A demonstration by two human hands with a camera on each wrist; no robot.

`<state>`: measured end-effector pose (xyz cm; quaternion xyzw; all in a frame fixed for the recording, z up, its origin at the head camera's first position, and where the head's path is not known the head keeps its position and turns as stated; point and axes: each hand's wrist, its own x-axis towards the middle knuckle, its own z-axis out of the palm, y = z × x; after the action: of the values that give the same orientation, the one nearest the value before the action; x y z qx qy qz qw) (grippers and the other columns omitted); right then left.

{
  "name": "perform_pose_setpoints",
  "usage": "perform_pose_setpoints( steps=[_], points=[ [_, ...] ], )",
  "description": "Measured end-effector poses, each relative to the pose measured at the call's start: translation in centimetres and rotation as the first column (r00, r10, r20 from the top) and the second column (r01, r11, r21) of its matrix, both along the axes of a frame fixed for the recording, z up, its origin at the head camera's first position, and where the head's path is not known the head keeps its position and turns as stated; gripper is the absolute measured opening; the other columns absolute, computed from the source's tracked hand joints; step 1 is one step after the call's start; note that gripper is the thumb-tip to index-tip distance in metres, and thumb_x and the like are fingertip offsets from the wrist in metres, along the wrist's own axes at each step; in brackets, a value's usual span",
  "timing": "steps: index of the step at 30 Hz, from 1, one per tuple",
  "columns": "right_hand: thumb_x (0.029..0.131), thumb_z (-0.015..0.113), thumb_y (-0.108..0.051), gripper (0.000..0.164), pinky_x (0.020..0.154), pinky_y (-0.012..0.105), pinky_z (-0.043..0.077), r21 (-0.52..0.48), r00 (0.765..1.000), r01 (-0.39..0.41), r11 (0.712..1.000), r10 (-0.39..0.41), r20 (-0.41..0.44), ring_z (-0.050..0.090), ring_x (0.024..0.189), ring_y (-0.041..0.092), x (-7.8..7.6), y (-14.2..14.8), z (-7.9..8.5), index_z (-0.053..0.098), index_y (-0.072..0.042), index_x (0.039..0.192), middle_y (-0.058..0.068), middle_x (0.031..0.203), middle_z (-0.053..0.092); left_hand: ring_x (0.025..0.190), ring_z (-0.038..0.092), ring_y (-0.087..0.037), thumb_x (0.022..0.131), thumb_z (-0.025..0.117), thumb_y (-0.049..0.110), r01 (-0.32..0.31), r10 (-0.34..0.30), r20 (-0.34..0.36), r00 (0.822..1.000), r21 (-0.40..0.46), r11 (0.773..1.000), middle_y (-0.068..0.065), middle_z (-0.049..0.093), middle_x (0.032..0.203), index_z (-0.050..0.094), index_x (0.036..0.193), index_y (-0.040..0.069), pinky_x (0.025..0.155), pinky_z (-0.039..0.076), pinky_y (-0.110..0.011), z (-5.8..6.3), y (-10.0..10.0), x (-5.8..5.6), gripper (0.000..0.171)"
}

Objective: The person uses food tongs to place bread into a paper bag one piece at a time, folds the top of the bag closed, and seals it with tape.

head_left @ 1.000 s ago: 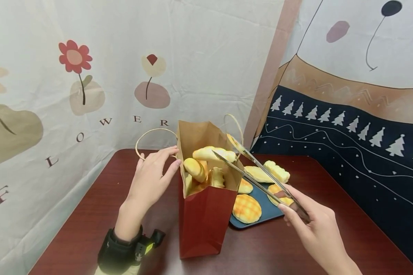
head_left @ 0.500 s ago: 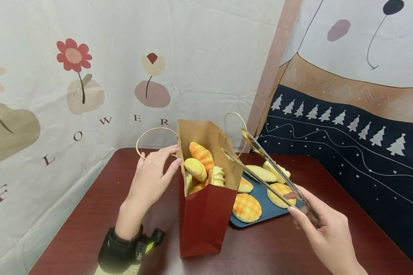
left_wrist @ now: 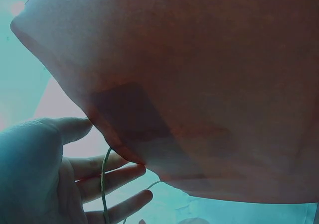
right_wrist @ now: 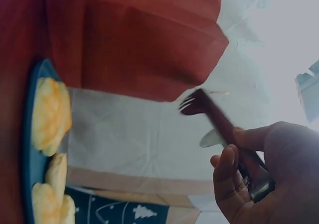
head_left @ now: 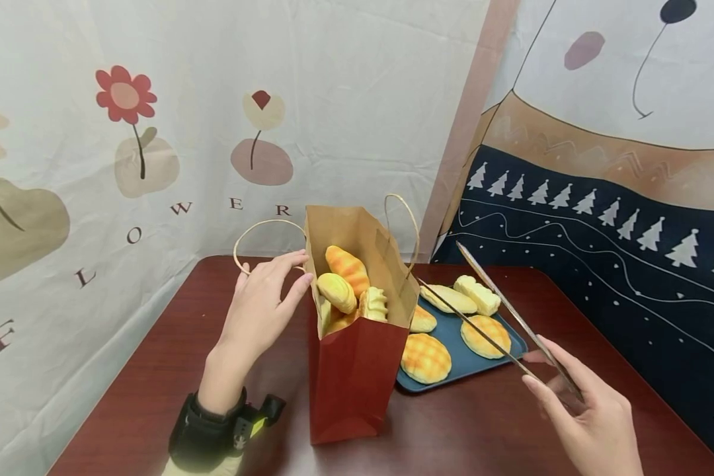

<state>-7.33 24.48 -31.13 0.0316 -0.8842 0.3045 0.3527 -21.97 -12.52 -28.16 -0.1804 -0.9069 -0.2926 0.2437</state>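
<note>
A red paper bag with a brown inside stands upright on the table, several bread pieces heaped in its mouth. My left hand touches the bag's left rim with thumb and fingertips, fingers spread. The cord handle runs across those fingers in the left wrist view. My right hand holds metal tongs, their arms spread with nothing between them. One tip is slotted like a fork in the right wrist view. In the head view the tongs overlap the tray right of the bag.
A blue tray sits right of the bag and partly behind it. On it lie round checked buns, a long pale roll and a ridged pale piece. Printed cloths hang behind the dark red table.
The tongs let go of a pale roll over the bag mouth and withdrew right, away from the bag. The roll no longer shows on top. My left hand stays at the rim.
</note>
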Motion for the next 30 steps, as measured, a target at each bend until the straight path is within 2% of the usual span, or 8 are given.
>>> perform_pose_setpoints(
  steps=[5,10,12,15,17,19,23,30],
  points=[
    [0.075,0.078,-0.003,0.062,0.056,0.001,0.040,0.077,0.997,0.058,0.995,-0.061,0.040,0.050,0.059,-0.011,-0.3,1.4,-1.4,0.058,-0.021,0.130,-0.035,0.100,0.056,0.125,0.051,-0.027,0.097,0.049,0.044,0.004,-0.004,-0.004,1.000,-0.001,1.000,0.004,0.056,0.137,0.056,0.131,0.022,0.109,0.019,-0.064,0.1,0.0,0.0,0.042],
    [0.074,0.080,-0.014,0.059,0.061,-0.002,0.038,0.195,0.985,0.114,0.974,-0.137,0.104,0.051,0.068,-0.020,-1.0,2.7,-2.8,0.058,-0.018,0.129,-0.012,0.101,0.068,0.125,0.051,-0.028,0.097,0.048,0.045,0.005,-0.005,-0.001,1.000,-0.002,1.000,0.003,0.056,0.137,0.056,0.131,0.021,0.109,0.018,-0.064,0.1,-0.1,0.1,0.043],
    [0.073,0.081,-0.018,0.060,0.060,0.006,0.043,0.246,0.975,0.132,0.960,-0.170,0.140,0.055,0.069,-0.015,-1.3,3.0,-3.3,0.058,-0.016,0.129,-0.001,0.100,0.071,0.125,0.051,-0.028,0.097,0.048,0.045,0.006,-0.006,0.000,1.000,0.000,1.000,0.003,0.056,0.137,0.056,0.131,0.021,0.109,0.018,-0.064,0.1,-0.1,0.1,0.043],
    [0.073,0.080,-0.019,0.062,0.064,0.028,0.053,0.292,0.959,0.137,0.947,-0.200,0.201,0.064,0.073,0.004,-1.9,3.4,-3.9,0.056,-0.012,0.130,0.005,0.102,0.070,0.125,0.051,-0.027,0.097,0.048,0.044,0.006,-0.006,-0.002,1.000,0.001,1.000,0.003,0.056,0.137,0.056,0.131,0.021,0.109,0.019,-0.064,0.1,0.0,0.0,0.043],
    [0.074,0.079,-0.019,0.063,0.063,0.044,0.054,0.309,0.946,0.132,0.942,-0.213,0.245,0.064,0.075,0.018,-2.3,3.5,-4.3,0.054,-0.010,0.131,0.009,0.103,0.069,0.125,0.051,-0.027,0.096,0.049,0.043,0.007,-0.007,-0.005,1.000,0.003,1.000,0.004,0.056,0.136,0.056,0.131,0.020,0.109,0.019,-0.064,0.1,0.0,0.0,0.042],
    [0.075,0.078,-0.019,0.062,0.065,0.052,0.052,0.320,0.938,0.123,0.939,-0.216,0.273,0.063,0.079,0.025,-2.7,3.6,-4.6,0.053,-0.009,0.131,0.013,0.105,0.067,0.125,0.051,-0.027,0.096,0.049,0.043,0.008,-0.008,-0.008,1.000,0.004,1.000,0.004,0.057,0.136,0.056,0.131,0.021,0.109,0.019,-0.064,0.0,0.0,0.0,0.042],
    [0.077,0.077,-0.020,0.061,0.065,0.054,0.051,0.367,0.943,0.106,0.924,-0.211,0.258,0.065,0.083,0.033,-3.6,3.7,-5.1,0.052,-0.010,0.132,0.018,0.110,0.065,0.125,0.051,-0.027,0.096,0.049,0.044,0.009,-0.009,-0.009,1.000,0.006,1.000,0.004,0.057,0.136,0.056,0.131,0.022,0.108,0.019,-0.064,0.0,0.0,0.0,0.041],
    [0.075,0.078,-0.019,0.065,0.046,0.039,0.045,0.483,0.970,0.099,0.870,-0.193,0.149,0.060,0.061,0.023,-5.2,3.7,-6.0,0.052,-0.014,0.134,0.015,0.105,0.064,0.125,0.051,-0.026,0.096,0.048,0.045,0.006,-0.006,-0.008,1.000,0.006,1.000,0.004,0.057,0.136,0.056,0.131,0.021,0.108,0.019,-0.064,0.0,0.1,-0.1,0.042]
  ],
)
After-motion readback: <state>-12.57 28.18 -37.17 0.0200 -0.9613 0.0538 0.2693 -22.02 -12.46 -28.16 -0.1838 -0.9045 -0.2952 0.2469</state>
